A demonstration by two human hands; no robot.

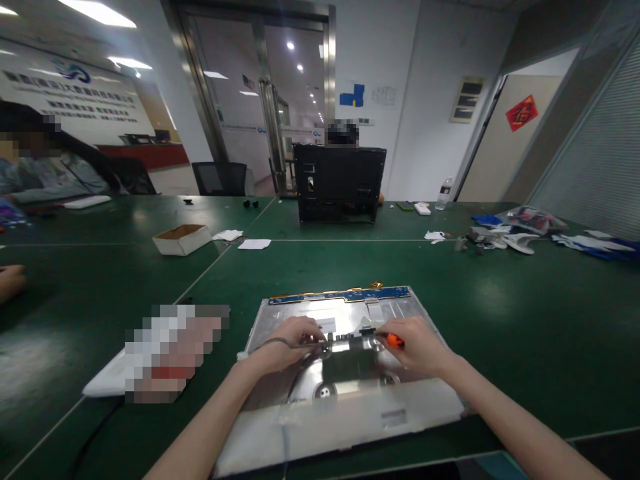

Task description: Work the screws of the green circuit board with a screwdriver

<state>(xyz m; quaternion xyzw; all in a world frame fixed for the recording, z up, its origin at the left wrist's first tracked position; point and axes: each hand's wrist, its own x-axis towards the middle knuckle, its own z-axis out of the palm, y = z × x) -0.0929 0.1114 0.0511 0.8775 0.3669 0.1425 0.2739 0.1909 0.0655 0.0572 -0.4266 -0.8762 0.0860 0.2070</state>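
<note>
A metal display panel [400, 393] lies flat on the green table, with a blue circuit strip [340, 295] along its far edge. Near the panel's middle is a small dark board [350, 339]. At that board's left end, my left hand [295, 340] has its fingers bent together beside a dark cable; whatever is between the fingertips is hidden. My right hand [413, 343] is closed around a tool with an orange handle [395, 341], at the board's right end.
An open cardboard box [183, 240] and papers lie beyond the panel. A blurred white packet [107, 373] is at left. A black monitor [340, 180] stands at the back before a person. Another person's hand shows at far left. Plastic bags and parts [500, 233] lie at right.
</note>
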